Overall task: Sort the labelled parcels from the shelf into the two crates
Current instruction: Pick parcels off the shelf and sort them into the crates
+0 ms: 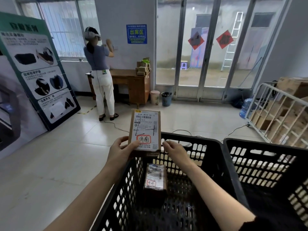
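Note:
My left hand holds a brown cardboard parcel upright by its lower left corner, its white label with a red-framed handwritten mark facing me. My right hand touches the parcel's lower right edge with loosely curled fingers. The parcel hangs above the far rim of the left black crate. A second labelled parcel lies flat on that crate's floor. Beside it on the right stands the second black crate, whose inside shows no parcel.
A person stands at a wooden desk with stacked small boxes at the back. A white metal cart of cardboard boxes is at right. Two bins, a poster board, and floor cables lie around.

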Tool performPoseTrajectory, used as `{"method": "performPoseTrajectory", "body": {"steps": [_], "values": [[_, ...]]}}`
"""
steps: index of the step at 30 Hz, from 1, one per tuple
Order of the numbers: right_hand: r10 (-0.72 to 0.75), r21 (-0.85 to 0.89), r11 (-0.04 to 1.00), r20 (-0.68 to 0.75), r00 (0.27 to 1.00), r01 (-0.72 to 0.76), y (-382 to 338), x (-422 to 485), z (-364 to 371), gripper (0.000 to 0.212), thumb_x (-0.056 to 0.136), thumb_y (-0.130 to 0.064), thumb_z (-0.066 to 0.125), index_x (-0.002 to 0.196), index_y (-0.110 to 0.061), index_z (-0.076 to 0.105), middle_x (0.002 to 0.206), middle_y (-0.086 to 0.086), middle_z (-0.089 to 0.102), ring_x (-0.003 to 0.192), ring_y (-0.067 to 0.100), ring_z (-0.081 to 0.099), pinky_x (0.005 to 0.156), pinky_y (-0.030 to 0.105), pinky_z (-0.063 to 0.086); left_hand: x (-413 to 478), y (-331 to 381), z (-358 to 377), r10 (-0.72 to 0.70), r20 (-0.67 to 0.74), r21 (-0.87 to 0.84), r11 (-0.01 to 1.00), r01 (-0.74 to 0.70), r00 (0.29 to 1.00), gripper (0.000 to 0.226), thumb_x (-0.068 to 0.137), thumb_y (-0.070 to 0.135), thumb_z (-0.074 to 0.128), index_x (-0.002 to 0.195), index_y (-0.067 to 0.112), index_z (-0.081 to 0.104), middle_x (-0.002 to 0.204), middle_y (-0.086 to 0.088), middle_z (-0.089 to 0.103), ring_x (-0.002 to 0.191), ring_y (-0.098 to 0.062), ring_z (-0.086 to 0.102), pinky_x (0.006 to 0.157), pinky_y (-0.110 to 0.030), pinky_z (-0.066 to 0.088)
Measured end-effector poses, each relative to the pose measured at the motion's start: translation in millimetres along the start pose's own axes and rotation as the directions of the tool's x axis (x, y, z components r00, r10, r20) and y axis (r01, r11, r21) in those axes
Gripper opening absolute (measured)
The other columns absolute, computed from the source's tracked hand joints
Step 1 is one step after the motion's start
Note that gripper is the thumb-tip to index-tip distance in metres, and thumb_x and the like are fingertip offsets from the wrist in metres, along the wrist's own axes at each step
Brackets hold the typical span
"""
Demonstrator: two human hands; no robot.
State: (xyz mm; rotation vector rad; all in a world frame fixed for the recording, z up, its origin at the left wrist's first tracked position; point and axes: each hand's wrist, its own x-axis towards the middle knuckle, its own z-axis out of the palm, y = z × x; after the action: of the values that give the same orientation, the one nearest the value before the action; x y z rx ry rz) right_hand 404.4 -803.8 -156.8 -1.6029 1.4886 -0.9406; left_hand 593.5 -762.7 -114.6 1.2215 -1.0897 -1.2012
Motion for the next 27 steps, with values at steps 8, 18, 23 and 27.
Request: {"method": "performPoseTrajectory", "body": {"steps": [8, 18, 23, 27], "values": [[0.094, 0.33, 0.938, 0.046, 0.994, -0.104, -17, -63, -72, 0.041, 0.095, -0.045, 0.042, 0.122, -0.019, 0.058, 0.107, 0.003, 0.063, 0.096, 0.017, 0.058, 0.082, 0.03, 0.048, -34, 8, 57, 0.005, 0.086, 0.0, 1.0, -0.005, 0.996, 0.051, 0.079, 0.023, 0.068, 0.123, 0.007, 0.048, 0.109, -0.013, 0.066, 0.087, -0.022, 0.069, 0.063, -0.027, 0.055], [0.134, 0.4, 0.909, -0.01, 0.991, -0.119, 19, -152, -176, 0.031, 0.094, -0.036, 0.051, 0.123, -0.027, 0.046, 0.103, -0.004, 0.067, 0.09, 0.013, 0.066, 0.079, 0.031, 0.054, -86, 3, 180, -0.06, 0.282, 0.017, 0.998, 0.057, 0.958, 0.053, 0.08, 0.026, 0.068, 0.125, 0.011, 0.045, 0.105, -0.008, 0.064, 0.093, -0.022, 0.066, 0.084, -0.04, 0.055], [0.191, 0.424, 0.895, -0.09, 0.978, -0.136, 46, -176, -219, 0.03, 0.092, -0.032, 0.054, 0.12, -0.029, 0.044, 0.101, -0.001, 0.065, 0.088, 0.015, 0.064, 0.07, 0.029, 0.051, -102, -5, 232, -0.084, 0.389, 0.11, 0.993, 0.044, 0.917, 0.047, 0.082, 0.028, 0.066, 0.123, 0.013, 0.047, 0.106, -0.004, 0.065, 0.088, -0.013, 0.064, 0.065, -0.022, 0.05], [0.251, 0.475, 0.864, -0.115, 0.961, -0.169, 77, -182, -243, 0.031, 0.092, -0.028, 0.055, 0.121, -0.023, 0.045, 0.109, 0.006, 0.064, 0.095, 0.02, 0.064, 0.071, 0.03, 0.051, -103, -15, 256, -0.082, 0.392, 0.217, 0.976, -0.006, 0.916, 0.054, 0.084, 0.027, 0.065, 0.13, 0.009, 0.045, 0.119, -0.009, 0.061, 0.105, -0.02, 0.061, 0.091, -0.037, 0.051]]}}
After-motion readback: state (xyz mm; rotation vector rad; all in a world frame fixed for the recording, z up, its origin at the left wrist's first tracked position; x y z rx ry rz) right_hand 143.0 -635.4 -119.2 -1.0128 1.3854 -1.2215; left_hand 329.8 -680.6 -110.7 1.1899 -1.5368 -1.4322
